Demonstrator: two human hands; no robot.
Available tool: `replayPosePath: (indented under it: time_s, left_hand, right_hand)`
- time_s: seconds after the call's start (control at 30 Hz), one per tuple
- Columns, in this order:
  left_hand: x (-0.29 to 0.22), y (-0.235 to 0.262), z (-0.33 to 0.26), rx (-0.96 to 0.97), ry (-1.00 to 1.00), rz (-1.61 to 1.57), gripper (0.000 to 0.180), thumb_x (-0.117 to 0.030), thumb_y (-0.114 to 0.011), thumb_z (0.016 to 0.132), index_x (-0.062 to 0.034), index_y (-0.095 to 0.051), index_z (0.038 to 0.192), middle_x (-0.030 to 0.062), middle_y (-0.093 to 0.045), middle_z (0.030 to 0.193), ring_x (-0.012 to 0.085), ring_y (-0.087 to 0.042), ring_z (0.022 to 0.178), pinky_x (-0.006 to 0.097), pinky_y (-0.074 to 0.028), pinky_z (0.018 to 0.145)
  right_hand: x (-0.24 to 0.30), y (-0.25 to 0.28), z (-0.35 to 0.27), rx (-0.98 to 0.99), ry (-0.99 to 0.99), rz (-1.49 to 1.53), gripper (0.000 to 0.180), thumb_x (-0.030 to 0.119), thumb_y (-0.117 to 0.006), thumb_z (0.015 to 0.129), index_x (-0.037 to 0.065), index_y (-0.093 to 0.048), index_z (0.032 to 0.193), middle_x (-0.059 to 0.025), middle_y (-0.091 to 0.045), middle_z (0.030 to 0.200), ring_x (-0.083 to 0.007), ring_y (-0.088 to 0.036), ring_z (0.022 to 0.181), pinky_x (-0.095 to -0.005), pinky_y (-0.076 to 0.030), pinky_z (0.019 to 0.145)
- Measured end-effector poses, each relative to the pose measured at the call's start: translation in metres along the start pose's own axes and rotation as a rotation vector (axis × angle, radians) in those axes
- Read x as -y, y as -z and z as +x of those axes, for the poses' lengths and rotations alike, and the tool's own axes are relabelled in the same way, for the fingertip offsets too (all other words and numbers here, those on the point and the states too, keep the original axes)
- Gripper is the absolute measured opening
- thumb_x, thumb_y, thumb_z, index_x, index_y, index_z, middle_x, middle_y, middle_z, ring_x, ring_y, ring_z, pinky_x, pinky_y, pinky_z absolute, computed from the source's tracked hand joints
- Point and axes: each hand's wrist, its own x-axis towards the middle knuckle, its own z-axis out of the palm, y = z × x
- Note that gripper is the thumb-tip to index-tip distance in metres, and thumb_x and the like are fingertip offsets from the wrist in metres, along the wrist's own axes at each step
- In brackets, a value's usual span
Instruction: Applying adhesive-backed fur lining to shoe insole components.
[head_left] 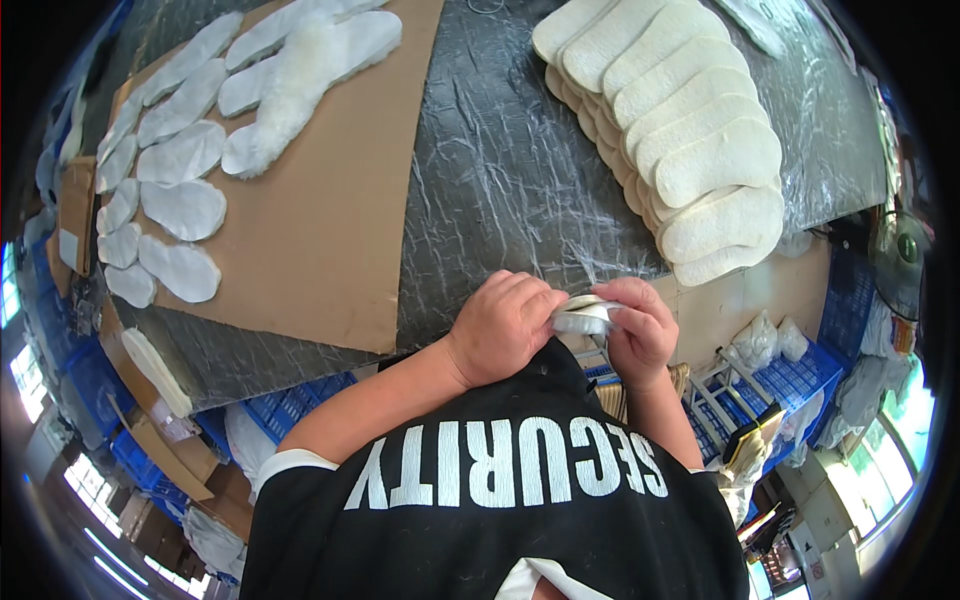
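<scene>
Close to my chest, at the table's near edge, both hands grip a white insole (583, 318) seen nearly end-on, its layers showing at the edge. My left hand (507, 325) is closed on its left side, with thumb and fingers pinching it. The right hand (640, 322) pinches the other side between thumb and fingertips. Much of the insole is hidden by the fingers. Beyond my right hand lies a fanned stack of cream insoles (690, 130). White fluffy insoles (183, 208) are spread on a brown cardboard sheet (330, 230) to the left.
The dark table (490, 150) has a wrinkled plastic cover. One insole (155, 370) lies by the table's left corner. Blue crates (790, 390) with plastic bags stand on the right, near a metal frame (725, 390). A fan (905, 245) is at the far right.
</scene>
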Motion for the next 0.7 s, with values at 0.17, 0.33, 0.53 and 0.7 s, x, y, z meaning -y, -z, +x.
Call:
replayPosePath:
  time_s: [0.17, 0.33, 0.53, 0.7]
  left_hand:
    - [0.003, 0.002, -0.002, 0.01, -0.017, -0.051, 0.029, 0.0, -0.069, 0.072, -0.0015, -0.063, 0.1, 0.0119, -0.064, 0.089, 0.0311, -0.061, 0.082, 0.04, -0.046, 0.076]
    - [0.003, 0.019, -0.008, -0.07, 0.042, -0.289, 0.024, 0.004, -0.067, 0.073, -0.0014, -0.066, 0.097, 0.0118, -0.067, 0.09, 0.0271, -0.063, 0.08, 0.035, -0.05, 0.073]
    - [-0.002, 0.038, -0.013, -0.06, 0.054, -0.437, 0.028, 0.0, -0.071, 0.076, -0.0017, -0.067, 0.103, 0.0111, -0.067, 0.103, 0.0244, -0.064, 0.095, 0.033, -0.051, 0.084]
    - [-0.015, 0.062, -0.026, -0.221, 0.74, -1.238, 0.036, -0.013, -0.058, 0.095, 0.0065, -0.052, 0.125, 0.018, -0.061, 0.119, 0.0234, -0.062, 0.108, 0.035, -0.049, 0.096]
  right_hand:
    - [0.01, 0.009, 0.015, 0.115, 0.094, -0.093, 0.027, -0.005, -0.072, 0.07, 0.003, -0.057, 0.091, -0.0162, -0.067, 0.09, -0.029, -0.066, 0.075, -0.0354, -0.055, 0.063]
    - [0.018, -0.002, 0.012, -0.121, -0.288, 0.509, 0.079, 0.031, -0.09, 0.06, 0.003, -0.056, 0.125, -0.0183, -0.063, 0.117, -0.0316, -0.065, 0.098, -0.0388, -0.051, 0.09]
    - [0.019, -0.019, 0.01, 0.158, -0.018, 0.163, 0.043, 0.005, -0.079, 0.066, 0.005, -0.069, 0.108, -0.0135, -0.071, 0.107, -0.0277, -0.07, 0.095, -0.0353, -0.055, 0.075]
    - [0.041, -0.02, 0.026, 0.075, 0.189, -0.13, 0.035, 0.006, -0.069, 0.072, 0.009, -0.071, 0.107, -0.0106, -0.071, 0.106, -0.0236, -0.07, 0.095, -0.0316, -0.052, 0.065]
